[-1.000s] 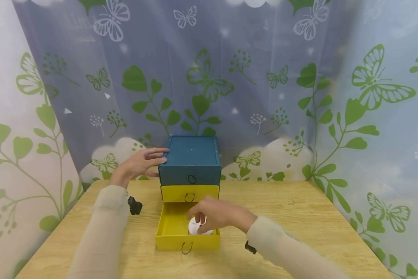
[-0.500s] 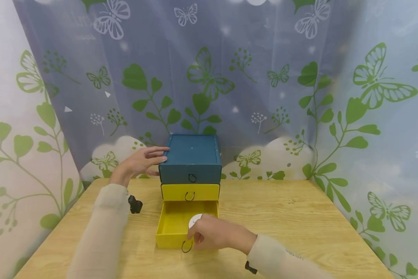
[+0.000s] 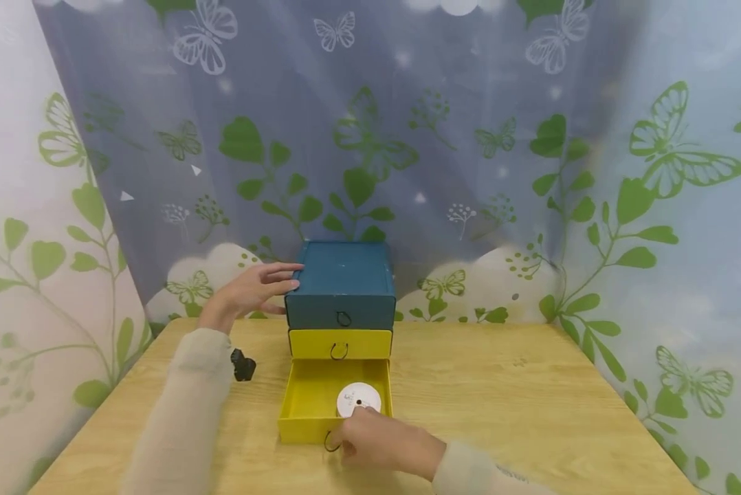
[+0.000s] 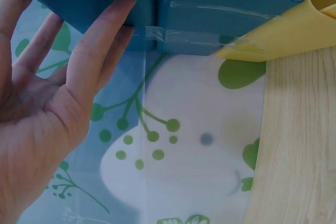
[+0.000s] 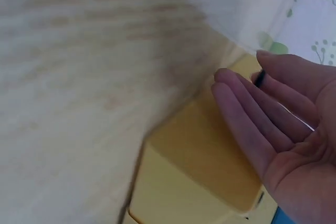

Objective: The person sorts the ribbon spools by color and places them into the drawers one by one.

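Note:
My left hand (image 3: 247,292) rests against the left side of a small drawer cabinet (image 3: 344,271), fingertips on its blue top edge. In the left wrist view its fingers (image 4: 86,56) lie fairly straight against the blue side wall (image 4: 210,19). The bottom yellow drawer (image 3: 305,431) is pulled out. Inside, at the right, lies a white disc (image 3: 366,393) with a dark centre hole, like a spool. My right hand (image 3: 389,443) is at the drawer's front, pinching its black pull loop (image 3: 328,442) between thumb and finger. In the right wrist view, a dark bit of loop (image 5: 260,78) shows between them.
Above the open drawer are a closed yellow drawer (image 3: 311,344) and a closed blue drawer (image 3: 308,313) with a black loop. The cabinet stands on a wooden table (image 3: 500,385). A patterned curtain (image 3: 445,158) hangs behind and at both sides.
My right hand has let go of the white disc, leaving it in the drawer, and has moved down to the front pull loop. The left hand stays against the cabinet.

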Motion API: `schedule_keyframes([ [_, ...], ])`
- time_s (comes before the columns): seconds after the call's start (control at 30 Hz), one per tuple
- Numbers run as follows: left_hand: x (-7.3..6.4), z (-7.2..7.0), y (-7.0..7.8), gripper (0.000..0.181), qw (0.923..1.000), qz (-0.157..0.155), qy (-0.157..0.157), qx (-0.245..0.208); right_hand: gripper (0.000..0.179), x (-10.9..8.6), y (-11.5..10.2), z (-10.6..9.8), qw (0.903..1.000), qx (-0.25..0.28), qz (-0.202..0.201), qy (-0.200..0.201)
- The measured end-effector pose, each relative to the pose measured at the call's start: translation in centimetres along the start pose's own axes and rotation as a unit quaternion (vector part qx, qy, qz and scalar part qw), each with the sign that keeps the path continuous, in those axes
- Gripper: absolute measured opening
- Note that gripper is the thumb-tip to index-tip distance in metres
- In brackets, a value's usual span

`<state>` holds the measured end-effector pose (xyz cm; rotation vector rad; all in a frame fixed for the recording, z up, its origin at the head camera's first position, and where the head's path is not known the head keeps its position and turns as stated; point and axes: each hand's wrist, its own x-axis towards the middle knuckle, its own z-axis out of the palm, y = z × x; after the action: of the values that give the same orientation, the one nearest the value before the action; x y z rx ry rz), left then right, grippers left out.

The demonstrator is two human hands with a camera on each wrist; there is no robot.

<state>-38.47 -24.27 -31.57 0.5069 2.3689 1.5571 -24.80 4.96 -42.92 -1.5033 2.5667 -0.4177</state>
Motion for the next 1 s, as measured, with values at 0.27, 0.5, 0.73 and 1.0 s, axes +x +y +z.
schedule_keyframes([
  [0.27, 0.11, 0.19, -0.21, 0.064, 1.0, 0.002, 0.004, 0.003, 0.022, 0.07, 0.4, 1.16, 0.999, 0.01, -0.01, 0.042],
  [0.5, 0.19, 0.03, -0.17, 0.065, 1.0, 0.0, 0.001, -0.003, 0.021, -0.12, 0.2, 1.0, 0.9954, -0.001, 0.043, 0.086],
  [0.73, 0.04, -0.13, -0.14, 0.065, 1.0, -0.001, 0.001, -0.002, 0.022, 0.08, 0.4, 1.11, 0.9946, 0.006, 0.048, 0.091],
  [1.0, 0.18, 0.09, -0.07, 0.065, 0.9999, -0.007, 0.002, -0.007, 0.023, -0.01, 0.76, 0.97, 0.9935, 0.026, 0.051, 0.098],
])
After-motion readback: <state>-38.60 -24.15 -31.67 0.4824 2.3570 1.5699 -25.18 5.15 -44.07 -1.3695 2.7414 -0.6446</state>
